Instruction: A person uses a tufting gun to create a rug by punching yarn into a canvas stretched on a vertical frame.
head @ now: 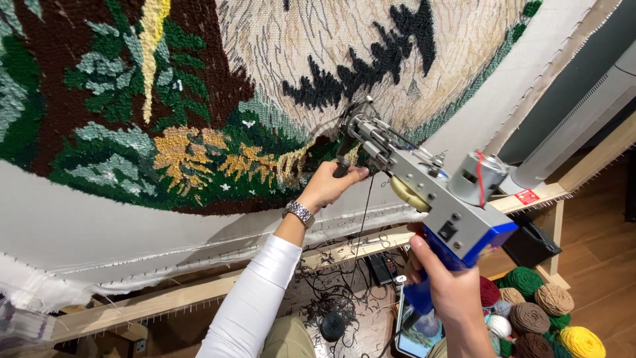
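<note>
Stretched rug cloth (99,225) behind; left hand (328,185) and right hand (450,292) closed around tufting gun (424,192), needle tip hidden.

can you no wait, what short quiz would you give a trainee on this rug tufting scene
1. True or false: the tufting gun has its tip against the stretched cloth.
2. Which hand grips the gun's blue rear handle? A left hand B right hand
3. What lies on the floor at lower right?

Key:
1. True, by the black tufted patch.
2. B; the left hand holds the front grip.
3. Yarn balls in green, brown, tan, red and yellow.
</note>
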